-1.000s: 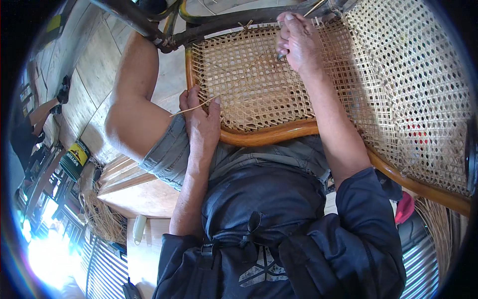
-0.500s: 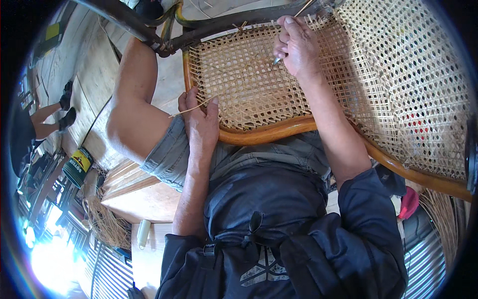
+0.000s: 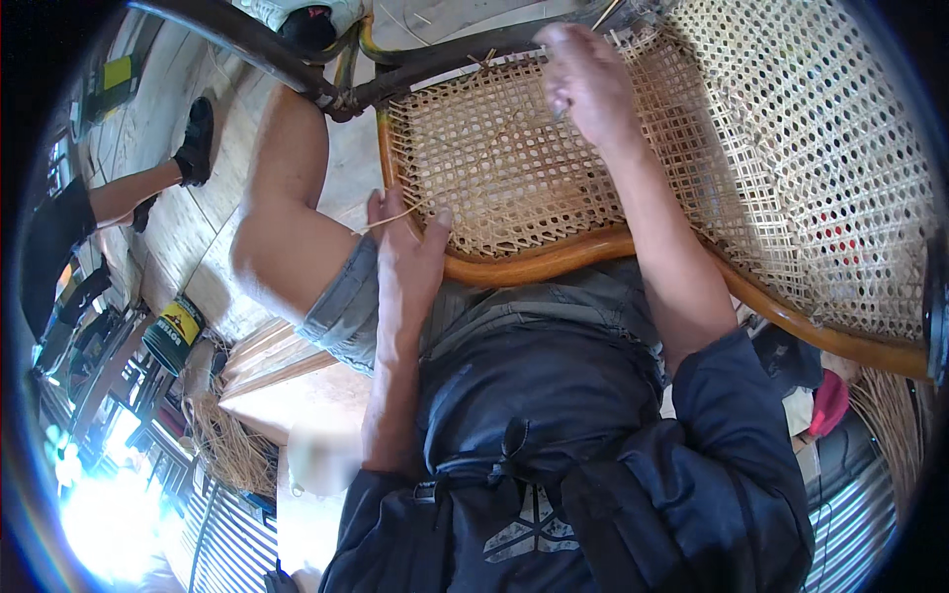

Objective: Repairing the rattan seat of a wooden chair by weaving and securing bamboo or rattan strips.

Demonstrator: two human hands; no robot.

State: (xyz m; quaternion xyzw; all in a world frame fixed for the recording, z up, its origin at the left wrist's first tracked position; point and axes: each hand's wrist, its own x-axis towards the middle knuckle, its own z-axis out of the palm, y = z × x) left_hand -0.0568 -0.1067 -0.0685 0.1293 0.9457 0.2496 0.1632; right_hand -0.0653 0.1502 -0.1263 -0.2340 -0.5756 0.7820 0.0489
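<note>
A chair with a woven cane seat (image 3: pixel 514 168) lies across my lap, its varnished wooden frame (image 3: pixel 539 265) nearest me. My left hand (image 3: pixel 407 257) grips the frame at the seat's near left corner, thumb on top. A thin loose cane strand (image 3: pixel 390 219) runs across its fingers. Over the seat's far edge, my right hand (image 3: pixel 593 89) is closed and slightly blurred. A small metal tip pokes out below its fist, from a tool mostly hidden in the palm. Another cane strand end (image 3: pixel 607 14) sticks up just beyond that hand.
The woven backrest (image 3: pixel 820 148) rises on the right. Dark chair legs (image 3: pixel 237 40) cross the far left. A green and yellow can (image 3: pixel 175 334) and a bundle of cane strands (image 3: pixel 229 440) stand to my left. Another person's leg (image 3: pixel 138 193) shows at far left.
My right hand has shifted slightly and blurred, still over the far edge. The left hand stays at the corner. At far left, the other person's leg and shoe have moved right.
</note>
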